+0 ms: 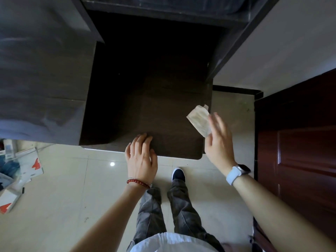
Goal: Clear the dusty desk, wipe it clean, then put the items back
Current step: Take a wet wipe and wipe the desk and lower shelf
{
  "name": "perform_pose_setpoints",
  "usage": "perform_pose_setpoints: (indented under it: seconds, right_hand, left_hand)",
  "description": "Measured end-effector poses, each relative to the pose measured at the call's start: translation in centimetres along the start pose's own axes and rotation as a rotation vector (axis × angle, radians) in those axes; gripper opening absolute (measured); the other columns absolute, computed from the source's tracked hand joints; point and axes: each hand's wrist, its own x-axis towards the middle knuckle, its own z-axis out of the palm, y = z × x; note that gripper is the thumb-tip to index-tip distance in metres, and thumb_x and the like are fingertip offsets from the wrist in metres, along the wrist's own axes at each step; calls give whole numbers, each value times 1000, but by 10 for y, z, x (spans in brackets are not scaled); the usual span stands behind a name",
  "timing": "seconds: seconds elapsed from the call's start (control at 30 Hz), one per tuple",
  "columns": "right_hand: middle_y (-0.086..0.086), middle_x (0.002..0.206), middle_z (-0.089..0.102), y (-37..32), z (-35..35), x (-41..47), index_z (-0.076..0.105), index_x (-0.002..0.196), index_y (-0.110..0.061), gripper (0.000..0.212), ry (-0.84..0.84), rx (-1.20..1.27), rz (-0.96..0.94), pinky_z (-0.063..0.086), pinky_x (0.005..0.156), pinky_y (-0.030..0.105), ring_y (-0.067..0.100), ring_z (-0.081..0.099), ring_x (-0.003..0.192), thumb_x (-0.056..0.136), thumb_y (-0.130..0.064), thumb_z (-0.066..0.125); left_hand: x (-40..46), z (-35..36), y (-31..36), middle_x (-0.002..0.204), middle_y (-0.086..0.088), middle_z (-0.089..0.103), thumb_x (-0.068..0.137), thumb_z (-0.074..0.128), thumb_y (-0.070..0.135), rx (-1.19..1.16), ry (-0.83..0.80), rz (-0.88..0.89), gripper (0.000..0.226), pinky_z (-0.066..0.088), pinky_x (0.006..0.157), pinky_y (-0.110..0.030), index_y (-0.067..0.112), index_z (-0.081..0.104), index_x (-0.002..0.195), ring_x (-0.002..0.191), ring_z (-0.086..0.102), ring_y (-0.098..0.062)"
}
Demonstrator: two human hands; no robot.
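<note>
Both hands are extended over the near edge of the dark table [154,106]. The left hand [141,157] is laid palm down on the near edge, fingers relaxed and slightly spread, nothing held; a red bead bracelet [138,183] is worn at its wrist. The right hand [219,140] is raised at the near right corner of the table, palm turned leftward, fingers nearly straight and somewhat blurred. A folded, soiled wipe [199,120] is pinched between its thumb and fingers and is held just above the table's right edge. A white watch [236,172] is worn on the right wrist. Grey trousers and one dark shoe [178,175] are seen on the pale tiled floor [72,188] below. Cartons [27,166] are lying on the floor at the near left. A dark red door [300,142] is seen at the right.
</note>
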Motion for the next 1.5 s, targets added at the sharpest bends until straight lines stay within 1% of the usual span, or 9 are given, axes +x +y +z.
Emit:
perform_pose_setpoints:
  seconds: [0.1, 0.23, 0.47, 0.6, 0.7, 0.87, 1.13, 1.33, 1.5]
  right_hand:
    - [20, 150, 25, 2, 12, 3, 34, 138, -7, 57, -205, -119, -143, 18, 111, 56, 38, 18, 139, 83, -3, 52]
    - [12, 156, -1, 7, 30, 24, 8, 145, -11, 58, -336, -243, -175, -4, 116, 44, 25, -11, 142, 96, -26, 34]
    - [15, 156, -5, 7, 27, 94, 4, 144, -5, 56, -299, -182, -75, -2, 118, 43, 27, -9, 143, 98, -26, 27]
    - [21, 153, 7, -2, 33, 8, 14, 143, -1, 58, -312, -148, -92, 4, 117, 46, 31, 1, 142, 95, -29, 31]
    - [20, 149, 23, 12, 27, -47, 26, 140, 0, 57, -383, -192, -263, 25, 111, 53, 34, 16, 139, 91, -28, 29]
    - [10, 155, -5, 9, 35, 21, 5, 145, -8, 57, -298, -161, -106, -8, 115, 38, 24, -6, 143, 96, -27, 28]
    - [20, 154, 6, -13, 41, 55, 13, 143, 0, 55, -156, -115, 86, 0, 117, 42, 31, 1, 144, 96, -22, 31]
    - [13, 151, 21, -23, 50, -5, 25, 142, -5, 56, -351, -287, -467, 15, 114, 49, 29, 20, 140, 92, -31, 28]
    - [13, 156, 1, -22, 53, 96, 4, 145, -6, 58, -243, -297, -155, -5, 115, 36, 24, -1, 144, 97, -31, 25]
  left_hand:
    - [-1, 8, 5, 125, -20, 56, 80, 45, 15, 74, -20, 22, 41, 33, 102, -59, 3, 56, 117, 121, 47, -40]
    - [2, 16, 5, 136, -18, 47, 83, 50, 14, 111, -78, -26, 45, 23, 108, -56, 5, 48, 127, 130, 38, -38]
    - [1, 16, -1, 141, -14, 42, 83, 37, 24, 140, -120, -31, 52, 18, 112, -50, 7, 44, 132, 135, 31, -32]
    - [3, 13, -1, 143, -13, 40, 84, 35, 25, 136, -146, -26, 53, 16, 113, -48, 9, 41, 134, 136, 29, -30]
    - [2, 15, -2, 144, -13, 39, 86, 38, 23, 155, -159, -32, 49, 16, 113, -48, 9, 41, 134, 137, 28, -31]
    - [2, 15, -3, 142, -12, 42, 84, 37, 23, 168, -136, -34, 50, 18, 112, -48, 9, 44, 131, 135, 32, -30]
    - [5, 13, -4, 142, -11, 41, 86, 34, 25, 126, -144, -34, 49, 15, 113, -46, 11, 44, 132, 136, 30, -29]
    - [4, 12, -7, 137, -13, 48, 83, 39, 21, 141, -129, 5, 48, 24, 108, -48, 9, 49, 128, 131, 39, -30]
    - [4, 9, -13, 141, -10, 43, 85, 37, 23, 142, -181, 16, 49, 19, 110, -46, 13, 45, 132, 134, 33, -28]
